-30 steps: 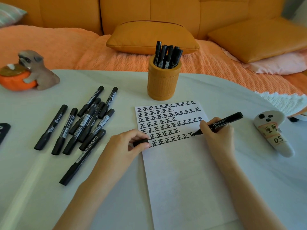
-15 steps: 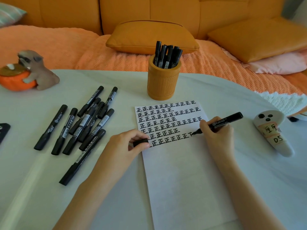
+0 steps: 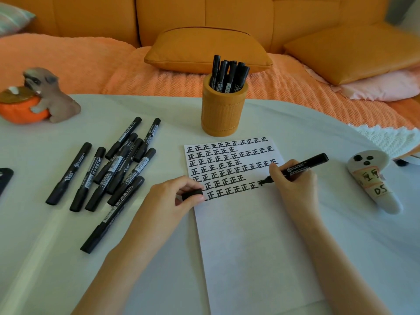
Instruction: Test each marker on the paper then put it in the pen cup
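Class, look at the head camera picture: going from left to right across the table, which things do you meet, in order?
Dog-and-pumpkin figurine → loose pile of black markers → left hand holding a marker cap → orange pen cup → right hand writing with a marker → white controller with a handwritten label.

The pen cup (image 3: pixel 223 110) hides the lower parts of the markers standing in it (image 3: pixel 229 75). The left hand (image 3: pixel 172 201) covers most of the black cap (image 3: pixel 192 193) it pinches and a corner of the paper's (image 3: pixel 250 246) written rows. The right hand (image 3: pixel 295 187) hides the middle of its marker (image 3: pixel 304 163). The paper's bottom edge is cut off by the frame, as is a dark object (image 3: pixel 5 178) at the left edge. Print on the loose markers (image 3: pixel 118 169) is too small to read.
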Available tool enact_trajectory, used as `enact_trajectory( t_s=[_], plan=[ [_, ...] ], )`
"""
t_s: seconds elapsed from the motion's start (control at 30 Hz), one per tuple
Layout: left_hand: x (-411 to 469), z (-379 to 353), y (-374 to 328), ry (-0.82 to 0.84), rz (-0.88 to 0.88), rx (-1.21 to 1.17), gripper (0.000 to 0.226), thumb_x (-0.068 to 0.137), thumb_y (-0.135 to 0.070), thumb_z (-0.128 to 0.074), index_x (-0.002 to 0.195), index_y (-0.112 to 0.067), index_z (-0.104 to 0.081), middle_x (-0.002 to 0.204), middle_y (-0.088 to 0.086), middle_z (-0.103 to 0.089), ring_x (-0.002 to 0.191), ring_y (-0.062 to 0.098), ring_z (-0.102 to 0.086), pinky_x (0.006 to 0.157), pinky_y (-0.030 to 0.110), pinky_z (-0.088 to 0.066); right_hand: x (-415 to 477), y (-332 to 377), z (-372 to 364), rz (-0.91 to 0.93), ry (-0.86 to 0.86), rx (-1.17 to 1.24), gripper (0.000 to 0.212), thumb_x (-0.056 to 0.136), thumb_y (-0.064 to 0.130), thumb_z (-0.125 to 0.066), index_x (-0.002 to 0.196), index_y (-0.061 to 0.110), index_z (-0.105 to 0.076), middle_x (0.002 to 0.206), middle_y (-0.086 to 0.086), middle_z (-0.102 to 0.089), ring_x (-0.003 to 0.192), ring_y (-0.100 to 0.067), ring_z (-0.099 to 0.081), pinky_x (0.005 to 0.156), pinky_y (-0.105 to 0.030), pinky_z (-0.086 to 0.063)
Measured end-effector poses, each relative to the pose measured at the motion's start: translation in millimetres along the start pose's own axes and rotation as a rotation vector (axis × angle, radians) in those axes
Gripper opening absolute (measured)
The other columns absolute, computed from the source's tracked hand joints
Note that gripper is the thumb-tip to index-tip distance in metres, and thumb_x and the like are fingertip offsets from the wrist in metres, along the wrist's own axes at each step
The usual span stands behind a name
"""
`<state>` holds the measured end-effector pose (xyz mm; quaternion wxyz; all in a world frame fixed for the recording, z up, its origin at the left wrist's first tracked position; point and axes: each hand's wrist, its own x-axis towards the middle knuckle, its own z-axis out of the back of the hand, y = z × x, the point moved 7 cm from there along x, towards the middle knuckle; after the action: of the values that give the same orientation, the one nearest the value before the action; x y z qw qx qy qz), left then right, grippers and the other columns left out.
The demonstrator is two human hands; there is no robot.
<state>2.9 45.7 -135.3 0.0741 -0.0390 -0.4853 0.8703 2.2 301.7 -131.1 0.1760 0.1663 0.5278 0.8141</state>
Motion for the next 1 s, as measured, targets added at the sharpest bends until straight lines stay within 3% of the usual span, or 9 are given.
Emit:
enact_trajectory(
  t_s=[0.6, 0.9, 1.0],
  plan=[
    [-0.3, 0.0, -1.6, 0.001, -0.014, -0.019, 0.015, 0.079, -0.019, -0.073, 0.087, -0.032, -0.069, 0.084, -0.018, -0.07, 0.082, -0.003, -0.063, 0.072, 0.007, -0.046, -0.9, 1.9, 2.4, -0.009, 0.004, -0.007, 0.025, 0.086, 0.008, -0.059, 0.072, -0.011, -0.051, 0.037, 0.013, -0.032, 0.038, -0.006, -0.027, 0.037, -0.013, -0.019],
    [0.1, 0.2, -2.2, 0.0, -0.015, -0.02, 0.017, 0.079, -0.019, -0.073, 0.085, -0.033, -0.068, 0.084, -0.018, -0.07, 0.083, -0.004, -0.063, 0.073, 0.007, -0.045, -1.2, 2.6, -0.8, 0.017, 0.02, -0.015, 0.026, 0.086, 0.01, -0.061, 0.066, 0.0, -0.048, 0.038, 0.012, -0.031, 0.039, -0.007, -0.025, 0.038, -0.014, -0.019],
    [-0.4, 0.2, -2.6, 0.004, -0.015, -0.019, 0.016, 0.079, -0.019, -0.073, 0.086, -0.033, -0.068, 0.085, -0.018, -0.07, 0.083, -0.003, -0.063, 0.074, 0.007, -0.046, -0.2, 1.6, 0.1, 0.019, -0.001, -0.016, 0.026, 0.086, 0.008, -0.06, 0.068, -0.006, -0.047, 0.038, 0.013, -0.032, 0.04, -0.006, -0.027, 0.039, -0.013, -0.021]
  ],
)
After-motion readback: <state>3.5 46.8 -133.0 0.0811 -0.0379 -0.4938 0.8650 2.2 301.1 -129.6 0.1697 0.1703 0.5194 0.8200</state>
